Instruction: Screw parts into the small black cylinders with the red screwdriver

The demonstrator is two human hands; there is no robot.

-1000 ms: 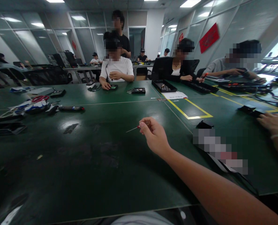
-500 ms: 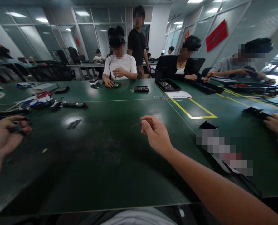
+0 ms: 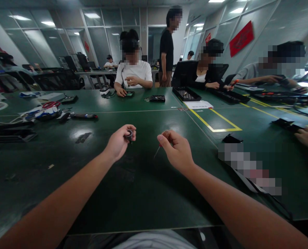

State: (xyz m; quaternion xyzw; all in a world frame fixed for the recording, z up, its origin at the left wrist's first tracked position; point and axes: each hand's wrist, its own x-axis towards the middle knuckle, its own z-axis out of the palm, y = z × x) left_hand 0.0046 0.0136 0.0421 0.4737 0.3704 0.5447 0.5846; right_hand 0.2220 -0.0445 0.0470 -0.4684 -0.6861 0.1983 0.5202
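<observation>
Screwdriver (image 3: 160,147), gripped in the right hand (image 3: 178,148), and dark piece (image 3: 129,135), gripped in the left hand (image 3: 117,142), are above the bench (image 3: 133,204), already picked up but apart; what remains is unclear.

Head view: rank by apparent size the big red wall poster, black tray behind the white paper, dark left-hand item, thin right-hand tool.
1. Big red wall poster
2. Black tray
Unranked: dark item in left hand, thin tool in right hand; both partly covered.
</observation>
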